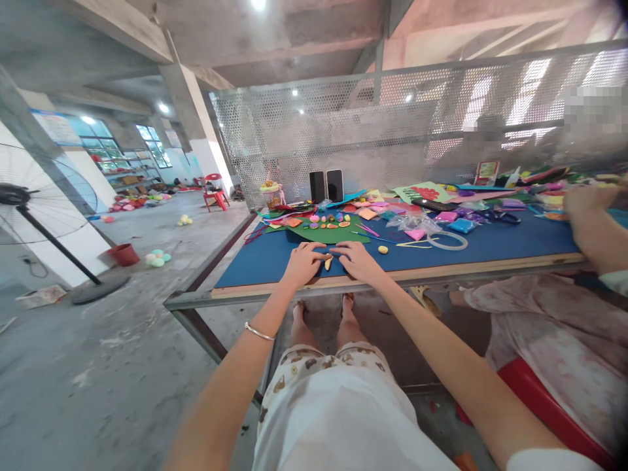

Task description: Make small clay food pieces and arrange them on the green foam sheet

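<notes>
At the front edge of the blue tabletop, my left hand rests with its fingertips at a small pale yellow piece of modelling clay, which it seems to pinch. My right hand lies just right of the piece, fingers stretched towards it and apart. Whether the right fingertips touch the clay is too small to tell. Behind my hands, several small coloured clay shapes sit on a dark green sheet. A yellow clay lump lies to the right of my right hand.
Two phones stand upright at the back against a perforated metal screen. Clay packets, a clear ring and coloured sheets cover the right side. Another person's arm reaches over the table's right end.
</notes>
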Motion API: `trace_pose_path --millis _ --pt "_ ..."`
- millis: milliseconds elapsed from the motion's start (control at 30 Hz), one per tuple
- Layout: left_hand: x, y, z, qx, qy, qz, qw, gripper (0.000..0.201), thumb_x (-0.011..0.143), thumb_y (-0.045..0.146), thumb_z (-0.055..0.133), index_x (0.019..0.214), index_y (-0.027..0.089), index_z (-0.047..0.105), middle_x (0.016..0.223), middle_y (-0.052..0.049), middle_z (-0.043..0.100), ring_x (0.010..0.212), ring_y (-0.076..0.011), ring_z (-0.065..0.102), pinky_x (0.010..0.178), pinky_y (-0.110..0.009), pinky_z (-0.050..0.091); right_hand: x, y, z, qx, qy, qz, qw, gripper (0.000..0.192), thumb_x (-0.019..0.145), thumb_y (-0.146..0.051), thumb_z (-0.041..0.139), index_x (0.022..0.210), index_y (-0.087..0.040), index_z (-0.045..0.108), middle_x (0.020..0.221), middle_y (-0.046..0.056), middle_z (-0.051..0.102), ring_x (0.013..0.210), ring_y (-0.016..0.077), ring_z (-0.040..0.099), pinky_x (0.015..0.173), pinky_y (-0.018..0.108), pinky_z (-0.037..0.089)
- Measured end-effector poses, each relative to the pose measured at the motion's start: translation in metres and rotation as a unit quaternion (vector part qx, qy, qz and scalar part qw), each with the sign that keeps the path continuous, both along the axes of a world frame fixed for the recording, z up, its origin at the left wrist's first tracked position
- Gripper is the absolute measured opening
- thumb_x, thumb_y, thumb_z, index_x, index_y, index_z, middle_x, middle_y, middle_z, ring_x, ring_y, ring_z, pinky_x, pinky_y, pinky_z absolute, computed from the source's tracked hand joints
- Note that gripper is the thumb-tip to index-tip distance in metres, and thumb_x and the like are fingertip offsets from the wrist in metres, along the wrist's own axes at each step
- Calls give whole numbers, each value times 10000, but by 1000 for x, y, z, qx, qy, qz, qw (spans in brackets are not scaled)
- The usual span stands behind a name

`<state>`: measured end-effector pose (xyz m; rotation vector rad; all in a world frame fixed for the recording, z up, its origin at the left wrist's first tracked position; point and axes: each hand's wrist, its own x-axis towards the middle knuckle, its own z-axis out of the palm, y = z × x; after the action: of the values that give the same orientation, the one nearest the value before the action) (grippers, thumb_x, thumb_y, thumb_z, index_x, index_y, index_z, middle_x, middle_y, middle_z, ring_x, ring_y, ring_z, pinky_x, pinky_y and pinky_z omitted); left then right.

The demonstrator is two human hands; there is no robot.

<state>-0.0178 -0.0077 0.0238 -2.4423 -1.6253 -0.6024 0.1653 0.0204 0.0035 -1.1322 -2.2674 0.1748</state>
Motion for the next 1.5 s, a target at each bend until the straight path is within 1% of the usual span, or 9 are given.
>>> trace_pose_path --millis 133,333,533,733,867,1000,1100,1267,1500 --pt "-3 0 0 26 -11 14 999 451 790 85 418 1090 297 680 1264 20 565 1116 -206 455 971 -361 390 1 -1 -1 10 -5 5 1000 427 870 -162 357 1192 -211 632 1272 80 551 1178 226 452 1038 377 339" --pt "0 -4 -1 41 17 3 999 381 791 106 444 983 286 720 1242 11 585 1125 -227 457 953 -402 383 1 -8 2 29 -42 38 998 389 862 -210 416 1175 -203 647 1309 56 534 1197 253 390 1029 389 341" --pt "4 -7 -1 51 40 1 998 362 809 100 429 914 279 725 1217 24 608 1131 -225 455 962 -418 346 0 -10 3 46 -55 54 996 383 858 -209 421 1156 -169 657 1226 84 590 1161 245 418 1027 384 339" --pt "2 -8 1 52 34 13 998 417 801 115 447 1110 295 660 1289 7 558 1140 -229 449 923 -408 371 0 -4 -1 49 -2 20 999 405 848 -154 392 1167 -141 641 1241 110 575 1158 239 465 1030 385 348" --pt "3 -8 1 36 37 -4 999 380 803 123 455 1006 329 701 1286 36 561 1139 -223 457 923 -406 369 0 -1 -1 39 24 8 999 383 842 -132 388 1095 -140 676 1180 108 612 1104 228 515 1003 370 383" --pt "4 -4 -1 29 20 -4 999 398 800 95 432 967 320 715 1237 43 594 1123 -221 469 940 -413 371 0 -2 -2 34 19 16 999 380 844 -152 404 1118 -142 668 1191 103 603 1122 235 495 1021 372 363" --pt "0 3 -4 29 -7 7 1000 415 781 86 438 995 313 711 1248 47 586 1118 -213 471 962 -385 386 1 -4 -3 33 4 27 999 408 855 -173 402 1198 -164 624 1225 104 577 1147 239 467 1026 383 354" --pt "-10 14 -8 41 -65 53 996 461 771 62 398 1113 214 668 1199 -23 606 1077 -192 514 997 -346 397 0 -8 1 27 -60 35 997 412 881 -224 392 1235 -264 598 1334 79 503 1198 267 407 1008 439 353" --pt "-9 13 -11 45 -66 51 996 436 757 70 438 1072 233 690 1174 -5 613 1079 -195 503 1005 -328 397 -1 -7 6 -1 -112 21 994 417 910 -257 337 1234 -345 584 1375 18 470 1218 276 378 988 475 367"
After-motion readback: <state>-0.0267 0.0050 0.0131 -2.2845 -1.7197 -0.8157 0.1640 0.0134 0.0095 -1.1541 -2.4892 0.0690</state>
